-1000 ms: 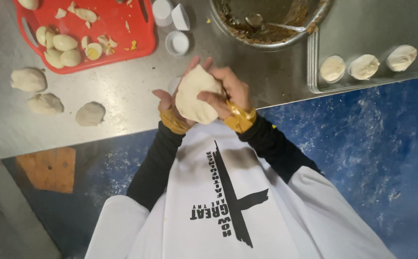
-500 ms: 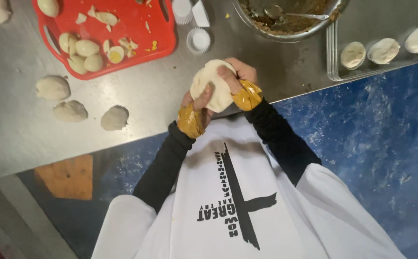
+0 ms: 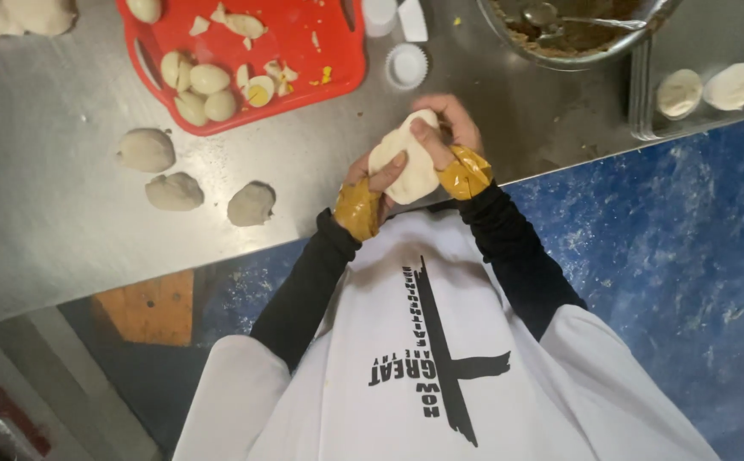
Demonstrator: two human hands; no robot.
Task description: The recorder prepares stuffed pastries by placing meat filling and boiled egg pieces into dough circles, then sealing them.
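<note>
A flattened round of dough [image 3: 406,162] is held up above the steel counter's [image 3: 65,256] edge, clamped between both hands. The left hand [image 3: 370,181] is pressed under it, fingers together; the right hand's [image 3: 450,135] fingers are curled over its top. Beyond the fingertips, a paper cup [image 3: 407,65] and red tray [image 3: 304,77] are seen.

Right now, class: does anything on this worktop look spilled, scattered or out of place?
Yes. On the red tray, bits of shell and yolk lie strewn beside the peeled eggs. Pale dust speckles the blue floor. Both hands, left hand and right hand, hold a dough disc above the steel table.
</note>
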